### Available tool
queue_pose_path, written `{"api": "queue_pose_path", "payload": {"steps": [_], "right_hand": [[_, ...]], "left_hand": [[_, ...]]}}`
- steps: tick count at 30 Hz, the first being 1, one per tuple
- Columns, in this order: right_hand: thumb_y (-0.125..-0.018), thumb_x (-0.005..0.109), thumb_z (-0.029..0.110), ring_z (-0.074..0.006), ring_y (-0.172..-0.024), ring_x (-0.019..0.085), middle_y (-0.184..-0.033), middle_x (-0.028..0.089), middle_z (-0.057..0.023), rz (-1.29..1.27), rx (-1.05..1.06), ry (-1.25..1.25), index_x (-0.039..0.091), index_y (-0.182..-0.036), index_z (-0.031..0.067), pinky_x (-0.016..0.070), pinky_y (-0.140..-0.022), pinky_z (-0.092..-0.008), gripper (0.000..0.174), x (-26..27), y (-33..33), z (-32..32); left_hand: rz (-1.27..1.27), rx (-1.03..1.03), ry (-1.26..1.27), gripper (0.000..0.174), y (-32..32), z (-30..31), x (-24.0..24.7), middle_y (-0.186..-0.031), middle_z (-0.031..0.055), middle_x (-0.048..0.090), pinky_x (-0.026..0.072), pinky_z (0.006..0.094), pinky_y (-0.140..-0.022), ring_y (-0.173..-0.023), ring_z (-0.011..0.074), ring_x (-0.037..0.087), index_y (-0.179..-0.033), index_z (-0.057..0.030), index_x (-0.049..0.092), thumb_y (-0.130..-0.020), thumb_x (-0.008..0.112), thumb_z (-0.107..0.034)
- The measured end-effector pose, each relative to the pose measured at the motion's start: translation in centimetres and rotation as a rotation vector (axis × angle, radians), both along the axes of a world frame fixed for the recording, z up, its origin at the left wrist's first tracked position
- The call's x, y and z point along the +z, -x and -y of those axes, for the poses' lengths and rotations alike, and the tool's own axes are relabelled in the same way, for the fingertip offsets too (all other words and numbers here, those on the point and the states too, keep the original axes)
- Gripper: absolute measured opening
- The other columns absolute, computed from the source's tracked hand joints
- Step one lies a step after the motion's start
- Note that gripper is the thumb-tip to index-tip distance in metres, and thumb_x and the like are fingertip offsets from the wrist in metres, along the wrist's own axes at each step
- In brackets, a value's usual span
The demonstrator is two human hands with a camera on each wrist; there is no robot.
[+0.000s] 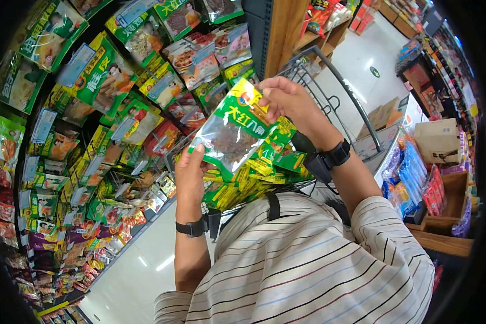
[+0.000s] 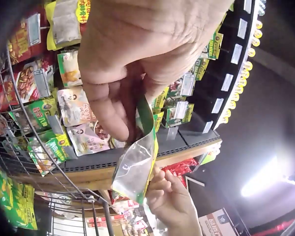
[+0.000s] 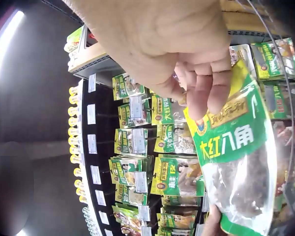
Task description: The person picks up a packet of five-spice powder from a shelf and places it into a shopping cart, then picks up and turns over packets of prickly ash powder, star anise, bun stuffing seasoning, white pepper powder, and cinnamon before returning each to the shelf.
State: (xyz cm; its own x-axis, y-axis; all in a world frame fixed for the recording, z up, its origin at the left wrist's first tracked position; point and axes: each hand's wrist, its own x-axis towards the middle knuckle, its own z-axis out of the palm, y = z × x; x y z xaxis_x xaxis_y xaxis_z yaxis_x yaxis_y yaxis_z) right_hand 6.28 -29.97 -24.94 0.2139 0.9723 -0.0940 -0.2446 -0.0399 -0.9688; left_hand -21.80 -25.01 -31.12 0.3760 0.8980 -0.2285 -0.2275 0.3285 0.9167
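"What is in the hands?"

"One spice bag (image 1: pixel 242 120). It is held between both of them, slanting, with its printed front toward the head camera."

"How does the right hand (image 1: pixel 289 102) have it?"

"In a pinch, thumb and fingers closed on the yellow end, past the big printed characters."

"And the left hand (image 1: pixel 190 173)?"

"It grips the opposite end, by the clear part. The thumb lies on the front, near the edge. In the left wrist view its fingers curl in behind the bag."

"What shows through the plastic, between the two grips?"

"Dark, star-shaped pieces (image 1: pixel 233 144), with glare across them."

"What lies under the grip?"

"A pile of green-and-yellow packets (image 1: pixel 237 189), heaped in a wire cart (image 1: pixel 358 105). The cart's dark frame also shows beyond the right hand. The bag is above the pile; I can't tell if its lower edge touches any of it."

"And to the side of the left hand?"

"Shelving full of hanging packets (image 1: pixel 105 75), many in the same green and yellow, with price tags (image 1: pixel 76 65) in front of them. A wooden post (image 1: pixel 286 35) stands past the right hand, on the far side of the grip."

"Anything nearer the person?"

"A striped shirt (image 1: pixel 302 259), just below the hands, and a dark band (image 1: pixel 191 228) round the left wrist, another (image 1: pixel 337 155) round the right."
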Motion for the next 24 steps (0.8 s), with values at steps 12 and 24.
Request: {"api": "queue_pose_path", "payload": {"steps": [12, 24], "right_hand": [[-0.097, 0.063, 0.028, -0.0186, -0.093, 0.066, -0.109, 0.066, -0.0097, -0.001, 0.191, 0.033, 0.056, -0.122, 0.0013, 0.0544, -0.082, -0.0342, 0.038, -1.1, 3.8, 0.5], [-0.094, 0.066, 0.023, -0.0108, -0.080, 0.063, -0.099, 0.067, -0.0041, -0.053, 0.292, 0.071, 0.062, -0.116, 0.0015, 0.0533, -0.070, -0.0266, 0.031, -2.5, 8.0, -0.1]], "left_hand": [[0.460, 0.164, 0.053, 0.027, 0.4, -0.4, 1.7, -0.109, 0.0061, 0.067, 0.0573, 0.0336, -0.082, -0.097, 0.0182, 0.067, -0.118, -0.0054, 0.059, -0.098, 0.062, -0.023], [0.453, 0.074, 0.003, 0.032, -1.0, 0.2, 2.9, -0.119, 0.0084, 0.064, 0.0513, 0.0374, -0.096, -0.110, 0.0199, 0.063, -0.126, -0.0035, 0.055, -0.099, 0.060, -0.021]]}}
